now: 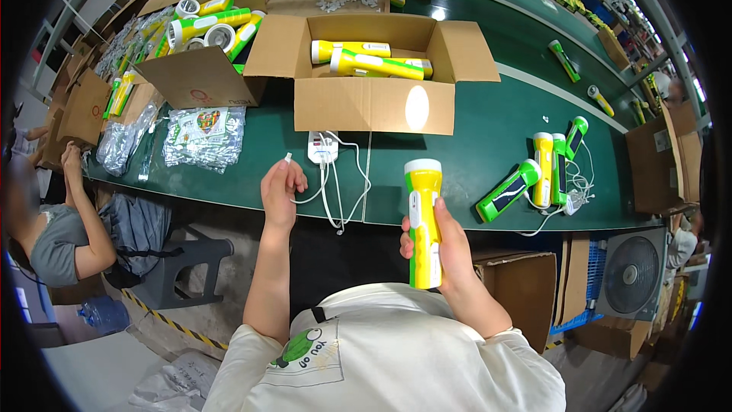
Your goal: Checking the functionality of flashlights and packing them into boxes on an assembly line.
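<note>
My right hand [451,248] is wrapped round a yellow and green flashlight [424,206], its white head pointing away from me. A bright oval of light falls on the front of the open cardboard box [343,113] ahead of it. Between the fingertips of my left hand [279,194] is the small plug of a white charging cable [288,157]. The cable's lead curves back towards a white power socket block [322,151] at the foot of the box. Two or more flashlights [379,64] lie inside that box.
Several flashlights [543,170] with white cables lie on the green table [457,149] at the right. A second box [200,80] with flashlights stands at the left, beside plastic-wrapped packets [204,141]. A co-worker [61,236] sits at the far left; a fan [631,275] stands lower right.
</note>
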Motion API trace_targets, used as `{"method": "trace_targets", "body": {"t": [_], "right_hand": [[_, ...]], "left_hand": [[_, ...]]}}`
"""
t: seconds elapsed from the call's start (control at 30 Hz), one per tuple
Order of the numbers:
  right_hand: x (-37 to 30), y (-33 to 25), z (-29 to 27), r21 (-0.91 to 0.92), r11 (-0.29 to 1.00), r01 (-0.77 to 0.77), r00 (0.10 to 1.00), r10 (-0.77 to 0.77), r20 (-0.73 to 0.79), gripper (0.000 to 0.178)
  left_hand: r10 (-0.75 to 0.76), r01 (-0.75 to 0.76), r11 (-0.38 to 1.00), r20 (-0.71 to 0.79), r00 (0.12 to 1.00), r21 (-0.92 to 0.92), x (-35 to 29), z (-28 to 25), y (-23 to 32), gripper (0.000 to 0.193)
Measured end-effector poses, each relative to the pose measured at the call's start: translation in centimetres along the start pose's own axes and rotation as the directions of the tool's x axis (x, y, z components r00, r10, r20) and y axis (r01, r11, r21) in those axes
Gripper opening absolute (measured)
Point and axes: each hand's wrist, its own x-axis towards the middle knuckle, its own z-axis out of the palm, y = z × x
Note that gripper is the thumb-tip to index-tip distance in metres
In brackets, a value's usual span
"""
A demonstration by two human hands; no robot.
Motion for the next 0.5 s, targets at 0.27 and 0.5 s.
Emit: {"method": "trace_targets", "body": {"t": [0.27,0.5], "right_hand": [[1.5,-1.7,-0.5,0.319,0.915,-0.247,0.964,0.2,0.173,0.041],[2.2,-2.2,-0.6,0.531,0.738,-0.416,0.91,0.336,0.245,0.039]], "left_hand": [[-0.004,0.002,0.99,0.011,1.0,0.138,-0.1,0.1,-0.3,0.034],[0.062,-0.065,0.987,0.024,0.998,0.145,-0.4,0.1,-0.4,0.035]]}}
